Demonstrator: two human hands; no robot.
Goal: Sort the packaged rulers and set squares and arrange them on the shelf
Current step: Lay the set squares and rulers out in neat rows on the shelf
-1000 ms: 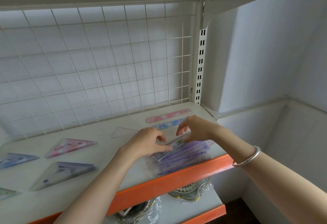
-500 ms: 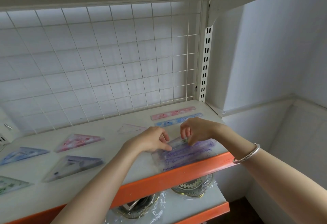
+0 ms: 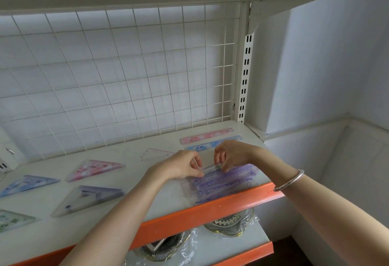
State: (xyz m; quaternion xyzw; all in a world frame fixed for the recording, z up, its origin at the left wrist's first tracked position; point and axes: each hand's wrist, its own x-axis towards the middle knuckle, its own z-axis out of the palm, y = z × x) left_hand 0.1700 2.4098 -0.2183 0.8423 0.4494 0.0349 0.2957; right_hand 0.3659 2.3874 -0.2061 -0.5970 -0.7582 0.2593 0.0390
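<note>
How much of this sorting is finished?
Done: the pink ruler and blue ruler lie together at the back; five set squares are spread leftward. In hand: left hand and right hand pinch a clear piece atop the purple packet. Left: probably placing its contents.

set squares (image 3: 95, 167) left, rulers (image 3: 207, 134) right

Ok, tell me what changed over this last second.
Almost nothing. The left hand and right hand still pinch the far edge of the purple ruler packet; the right hand's fingers have curled down onto it. Packet, pink ruler, blue ruler and set squares lie where they were.
</note>
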